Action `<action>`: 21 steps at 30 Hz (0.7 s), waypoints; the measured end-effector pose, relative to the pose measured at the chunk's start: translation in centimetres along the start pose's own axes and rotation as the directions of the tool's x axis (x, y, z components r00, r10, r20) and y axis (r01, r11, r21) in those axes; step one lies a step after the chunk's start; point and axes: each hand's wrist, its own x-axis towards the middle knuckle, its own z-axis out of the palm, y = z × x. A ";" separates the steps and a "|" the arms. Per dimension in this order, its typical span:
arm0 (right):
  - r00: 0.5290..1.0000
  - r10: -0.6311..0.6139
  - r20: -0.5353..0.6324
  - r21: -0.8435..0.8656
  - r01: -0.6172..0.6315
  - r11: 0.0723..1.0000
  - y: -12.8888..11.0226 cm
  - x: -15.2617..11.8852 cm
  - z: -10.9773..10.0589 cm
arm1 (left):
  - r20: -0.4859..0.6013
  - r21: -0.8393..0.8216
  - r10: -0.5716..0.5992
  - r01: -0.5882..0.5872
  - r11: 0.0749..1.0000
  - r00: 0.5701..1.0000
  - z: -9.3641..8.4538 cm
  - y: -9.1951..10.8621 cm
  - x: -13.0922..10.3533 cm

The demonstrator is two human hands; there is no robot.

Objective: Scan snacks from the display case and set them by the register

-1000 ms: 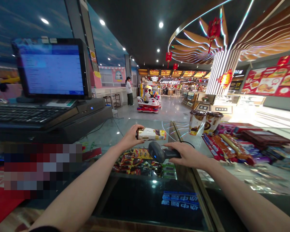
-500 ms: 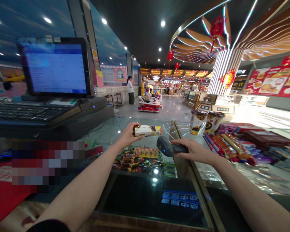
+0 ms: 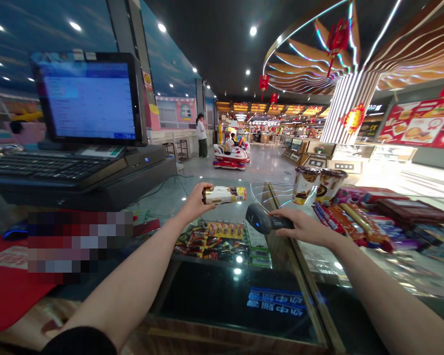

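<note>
From where I stand, the person's left hand (image 3: 195, 203) is curled snugly around one end of a printed snack tub (image 3: 225, 195), held on its side to the left of the scanner (image 3: 259, 219) and a little higher, apart from it. The right hand (image 3: 302, 227) is wrapped loosely over the scanner's handle, its fingers partly curled. With just one end of the tub gripped, I'd think it could twist or slip if the fingers relax, and its glossy side might throw glare. A backward swing of the right arm could knock the two tubs (image 3: 305, 186) standing right of the scanner and beyond it, or disturb the wrapped bars (image 3: 355, 224) farther right. As for writing, the held tub's print is too small for me to read. The blue characters (image 3: 276, 301) on the dark glass below the scanner look reversed; I can make out 中. The monitor (image 3: 91, 101), well left of the scanner, seems to show 754 in a corner, its other text blurred. A sign (image 3: 315, 162) beyond the scanner, to its right, starts with 名.
</note>
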 end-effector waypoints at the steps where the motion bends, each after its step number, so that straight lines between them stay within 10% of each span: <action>1: 1.000 -0.002 -0.003 -0.001 0.002 1.000 0.0 0.0 0.0 | 0.001 0.003 0.003 -0.003 1.000 1.000 0.0 0.1 0.0; 21: 1.000 0.009 -0.005 -0.020 -0.010 1.000 -0.7 0.0 -0.2 | -0.005 -0.008 0.025 -0.025 1.000 1.000 0.1 -0.4 -0.1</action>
